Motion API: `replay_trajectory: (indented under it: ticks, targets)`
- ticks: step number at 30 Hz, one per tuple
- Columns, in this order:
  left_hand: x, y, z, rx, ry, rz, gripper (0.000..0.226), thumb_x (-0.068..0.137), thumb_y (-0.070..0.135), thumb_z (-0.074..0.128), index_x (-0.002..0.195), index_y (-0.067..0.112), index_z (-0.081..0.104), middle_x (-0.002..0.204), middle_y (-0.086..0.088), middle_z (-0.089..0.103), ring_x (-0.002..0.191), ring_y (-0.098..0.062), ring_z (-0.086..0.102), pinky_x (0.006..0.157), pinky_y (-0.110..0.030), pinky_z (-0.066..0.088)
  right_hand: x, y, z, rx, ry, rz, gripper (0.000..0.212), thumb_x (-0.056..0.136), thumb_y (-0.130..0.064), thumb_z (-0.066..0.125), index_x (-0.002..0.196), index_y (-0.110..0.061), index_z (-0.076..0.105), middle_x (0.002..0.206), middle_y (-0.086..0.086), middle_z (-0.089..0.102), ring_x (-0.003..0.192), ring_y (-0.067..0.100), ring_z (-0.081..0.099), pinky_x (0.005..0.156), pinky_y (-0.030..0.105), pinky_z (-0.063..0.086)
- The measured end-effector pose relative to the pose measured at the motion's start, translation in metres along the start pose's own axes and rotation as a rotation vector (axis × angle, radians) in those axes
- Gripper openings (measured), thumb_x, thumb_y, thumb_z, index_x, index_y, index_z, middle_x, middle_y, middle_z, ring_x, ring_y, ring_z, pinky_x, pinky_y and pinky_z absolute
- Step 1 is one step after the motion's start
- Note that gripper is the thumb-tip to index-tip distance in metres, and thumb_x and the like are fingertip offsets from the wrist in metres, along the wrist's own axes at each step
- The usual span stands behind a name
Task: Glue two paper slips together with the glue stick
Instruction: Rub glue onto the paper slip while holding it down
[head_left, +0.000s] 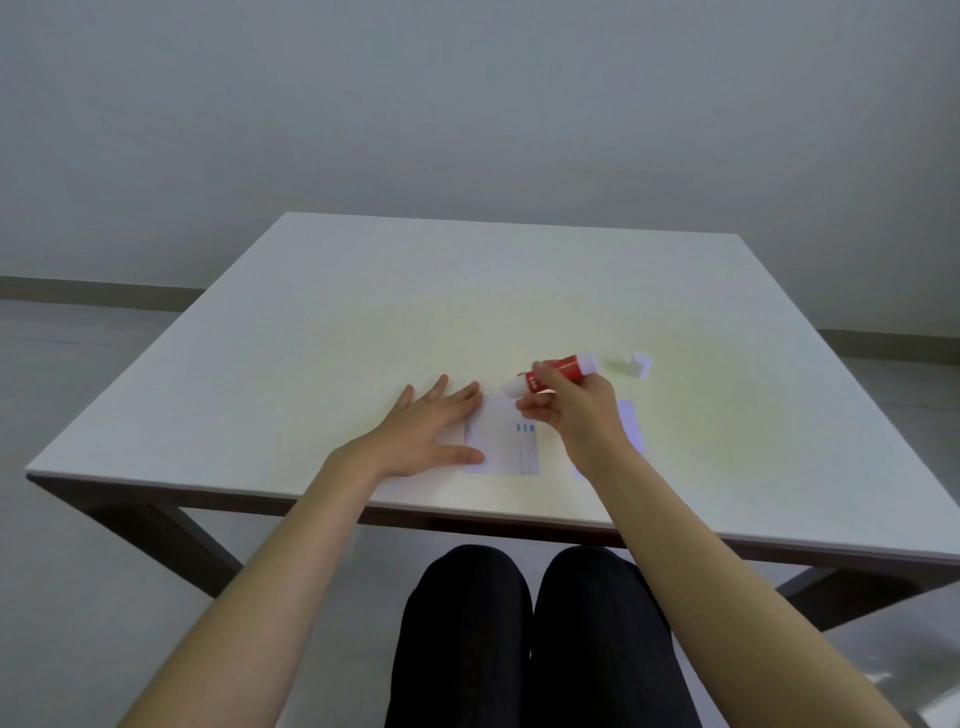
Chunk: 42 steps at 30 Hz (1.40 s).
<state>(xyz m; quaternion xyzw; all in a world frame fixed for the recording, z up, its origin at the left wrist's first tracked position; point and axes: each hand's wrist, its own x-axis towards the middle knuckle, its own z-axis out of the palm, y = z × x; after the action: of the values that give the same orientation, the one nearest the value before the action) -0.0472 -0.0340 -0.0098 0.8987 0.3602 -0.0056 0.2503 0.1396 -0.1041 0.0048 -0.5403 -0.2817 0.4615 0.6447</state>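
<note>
At the bottom centre of the frame, the person's knees (524, 623) in dark trousers are showing under the near edge of a white table (363, 322), and two bare forearms are reaching up from the lower corners onto it.

Just above that near edge, a little right of centre, a white paper slip (501, 441) with small blue marks is lying flat. The left hand (431, 431) is resting on its left edge, palm down, fingers spread and released, gripping nothing, pinning the slip to the table.

The right hand (571, 405) is hovering over the slip's upper right corner with its fingers curled around a red glue stick (558, 371). The stick is tilting, its pale tip pointing down and left toward the slip's top edge; whether the tip is touching the paper is hard to tell, as the spot is washed out.

A second paper slip (631, 423) is lying just right of the first, largely hidden behind the right wrist, with only pale strips showing.

Farther up and to the right, a small white cap (640, 365) is sitting alone on the table, apart from the stick's back end.

Beyond the table, a plain grey wall (467, 104) is filling the upper half of the frame.
</note>
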Motion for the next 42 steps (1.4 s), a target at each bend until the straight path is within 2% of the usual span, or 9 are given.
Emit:
replay_trajectory:
  ticks: [5,9,13,17,20,23,28,34,42]
  targets:
    - [0.004,-0.005,0.002,0.046,-0.008,-0.001,0.086,0.084,0.056,0.054,0.151,0.027,0.007,0.16,0.012,-0.006,0.146,-0.016,-0.018,0.117,-0.043,-0.009,0.002,0.014,0.019,-0.502,0.014,-0.191,0.004,0.079,-0.013,0.064,0.08,-0.012,0.059,0.066,0.001,0.066,0.056,0.017,0.068,0.06,0.034,0.055]
    - [0.005,-0.005,0.002,0.037,-0.004,0.002,0.089,0.083,0.057,0.056,0.151,0.028,0.007,0.16,0.012,-0.006,0.145,-0.017,-0.018,0.117,-0.043,-0.01,0.0,0.017,0.025,-0.665,0.018,-0.268,0.007,0.079,-0.011,0.062,0.084,-0.008,0.057,0.079,0.011,0.068,0.074,0.031,0.068,0.073,0.042,0.056]
    - [0.006,-0.007,0.003,0.007,0.004,0.006,0.089,0.082,0.056,0.058,0.151,0.031,0.007,0.16,0.013,-0.005,0.145,-0.015,-0.018,0.117,-0.041,-0.012,-0.01,0.017,0.028,-0.699,-0.031,-0.285,0.011,0.078,-0.012,0.062,0.084,-0.004,0.059,0.078,0.015,0.069,0.072,0.032,0.068,0.069,0.042,0.055]
    - [0.006,-0.007,0.003,-0.017,-0.001,0.005,0.091,0.081,0.057,0.058,0.15,0.032,0.005,0.16,0.014,-0.005,0.145,-0.013,-0.019,0.117,-0.041,-0.012,-0.016,0.018,0.026,-0.723,-0.144,-0.244,0.01,0.077,-0.015,0.063,0.081,-0.007,0.059,0.064,0.002,0.068,0.054,0.012,0.066,0.054,0.03,0.052]
    - [0.007,-0.006,0.001,0.036,-0.016,-0.001,0.09,0.082,0.057,0.056,0.151,0.03,0.005,0.16,0.012,-0.007,0.145,-0.015,-0.018,0.117,-0.041,-0.012,-0.007,0.012,0.019,-0.687,-0.042,-0.253,0.007,0.081,-0.014,0.064,0.085,-0.01,0.06,0.067,0.001,0.067,0.053,0.009,0.065,0.06,0.023,0.052]
    - [0.007,-0.007,0.002,0.057,-0.023,-0.005,0.089,0.082,0.058,0.055,0.151,0.03,0.005,0.16,0.011,-0.007,0.146,-0.016,-0.018,0.116,-0.04,-0.012,-0.005,0.01,0.015,-0.674,0.021,-0.277,0.006,0.081,-0.011,0.062,0.086,-0.009,0.061,0.074,0.008,0.068,0.064,0.021,0.068,0.068,0.031,0.054]
    - [0.008,-0.009,0.004,0.0,-0.007,-0.002,0.093,0.08,0.061,0.056,0.15,0.033,0.003,0.16,0.015,-0.006,0.145,-0.012,-0.019,0.116,-0.039,-0.013,-0.024,0.017,0.014,-0.718,-0.205,-0.266,0.005,0.076,-0.015,0.064,0.077,-0.02,0.062,0.063,-0.006,0.066,0.053,0.007,0.065,0.054,0.024,0.052]
    - [0.008,-0.01,0.004,0.044,-0.022,-0.01,0.092,0.08,0.061,0.056,0.151,0.03,0.006,0.16,0.013,-0.007,0.145,-0.013,-0.018,0.116,-0.039,-0.013,-0.008,0.007,0.003,-0.62,0.017,-0.25,0.007,0.081,-0.01,0.063,0.087,-0.008,0.061,0.07,0.004,0.066,0.055,0.014,0.065,0.065,0.032,0.057]
    - [0.007,-0.008,0.004,-0.011,0.004,-0.018,0.095,0.076,0.062,0.06,0.15,0.032,0.009,0.159,0.016,-0.005,0.145,-0.012,-0.017,0.117,-0.039,-0.012,-0.033,0.015,0.01,-0.734,-0.202,-0.298,0.007,0.077,-0.017,0.065,0.078,-0.023,0.062,0.064,-0.008,0.068,0.057,0.009,0.065,0.059,0.024,0.053]
